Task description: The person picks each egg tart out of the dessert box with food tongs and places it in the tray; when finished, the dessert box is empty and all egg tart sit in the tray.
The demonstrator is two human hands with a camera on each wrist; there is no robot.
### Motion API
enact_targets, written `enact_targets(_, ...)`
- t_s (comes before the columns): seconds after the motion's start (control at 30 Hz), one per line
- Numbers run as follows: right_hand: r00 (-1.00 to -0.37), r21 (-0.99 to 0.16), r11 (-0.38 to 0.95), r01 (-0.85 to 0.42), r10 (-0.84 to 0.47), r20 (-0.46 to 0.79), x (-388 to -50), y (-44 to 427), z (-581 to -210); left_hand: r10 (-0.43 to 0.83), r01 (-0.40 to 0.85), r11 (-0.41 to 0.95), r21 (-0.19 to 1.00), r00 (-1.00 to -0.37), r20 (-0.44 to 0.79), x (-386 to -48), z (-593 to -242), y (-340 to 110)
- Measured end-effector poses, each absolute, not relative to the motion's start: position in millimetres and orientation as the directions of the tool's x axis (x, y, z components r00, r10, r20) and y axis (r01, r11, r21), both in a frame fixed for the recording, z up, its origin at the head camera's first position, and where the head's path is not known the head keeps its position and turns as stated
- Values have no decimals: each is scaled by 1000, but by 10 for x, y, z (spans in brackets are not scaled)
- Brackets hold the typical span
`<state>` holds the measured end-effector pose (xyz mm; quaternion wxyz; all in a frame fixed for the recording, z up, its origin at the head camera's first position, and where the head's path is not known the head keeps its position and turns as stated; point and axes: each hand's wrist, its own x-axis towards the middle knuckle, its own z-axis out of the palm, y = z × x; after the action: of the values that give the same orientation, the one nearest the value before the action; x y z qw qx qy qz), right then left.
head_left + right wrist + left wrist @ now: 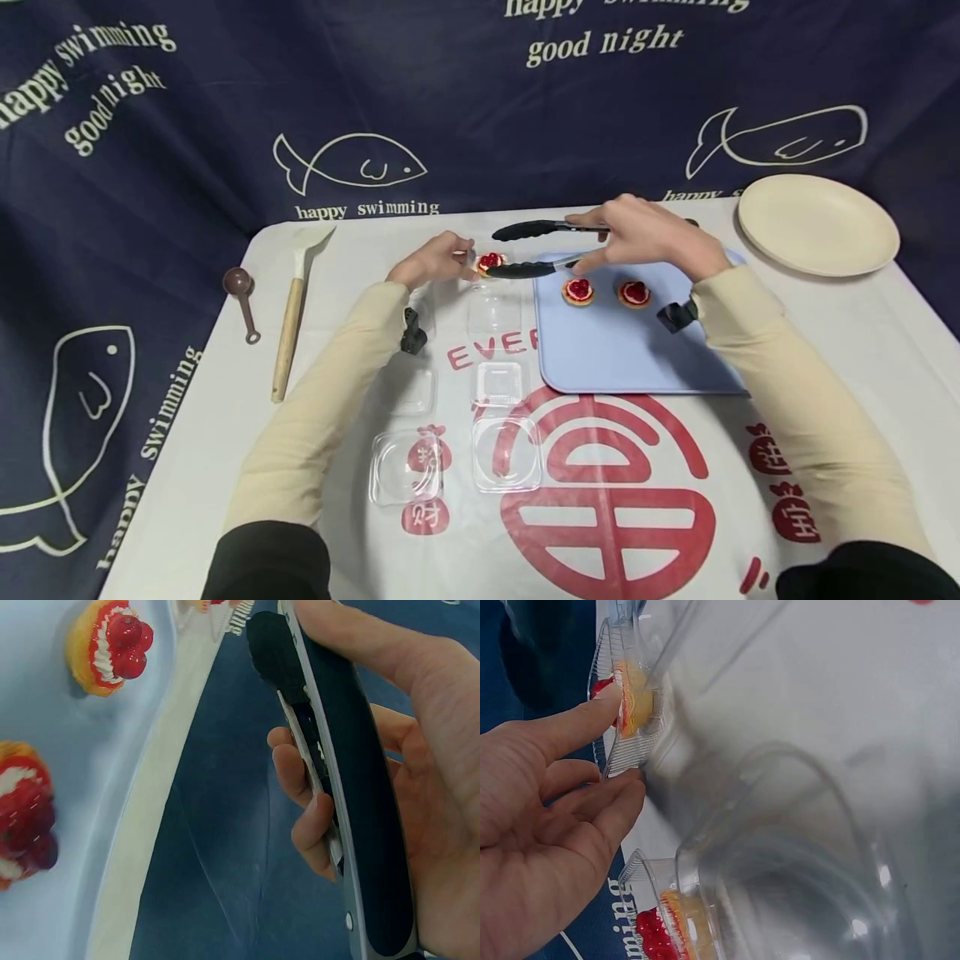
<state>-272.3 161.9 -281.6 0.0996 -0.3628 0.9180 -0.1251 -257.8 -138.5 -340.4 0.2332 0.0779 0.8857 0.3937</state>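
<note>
My left hand (437, 260) holds the left side of a clear plastic box (641, 746) between thumb and fingers. A small tart with red berries (491, 262) sits in that box. My right hand (641, 233) grips black-tipped tongs (525, 229), their tips spread apart, with the nearer tip in front of the boxed tart. Two more berry tarts, one left (578, 292) and one right (634, 293), rest on a blue tray (630, 358) below the right hand. In the left wrist view another tart (660, 934) sits in a second clear box (641, 874).
Several clear lidded boxes stand in front, including one nearest box (506, 454) and another (407, 468). To the left lie a wooden-handled spatula (291, 325) and a brown measuring spoon (242, 292). A cream plate (817, 225) stands at the back right.
</note>
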Motion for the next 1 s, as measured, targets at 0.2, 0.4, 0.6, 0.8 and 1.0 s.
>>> enact_targets(0.2, -724, -274, 746, -607, -661, -195, -2867, 1440, -2795, 319, -58, 695, 717, -869, -379, -2591, -3381, -1361)
enact_targets(0.4, -709, -225, 743, -630, -669, -224, -2927, 1297, -2729, 308, -46, 734, 677, -866, -393, -2600, -3360, -1362)
enact_targets(0.6, -676, -206, 732, -649, -680, -284, -2970, 1161, -2679, 311, -25, 760, 649, -863, -397, -2598, -3347, -1350)
enact_targets(0.8, -692, -179, 751, -636, -658, -298, -2950, 1070, -2701, 324, 8, 774, 633, -864, -386, -2606, -3359, -1338)
enact_targets(1.0, -703, -190, 737, -649, -676, -222, -2893, 1108, -2803, 310, -5, 779, 626, -866, -392, -2598, -3359, -1342)
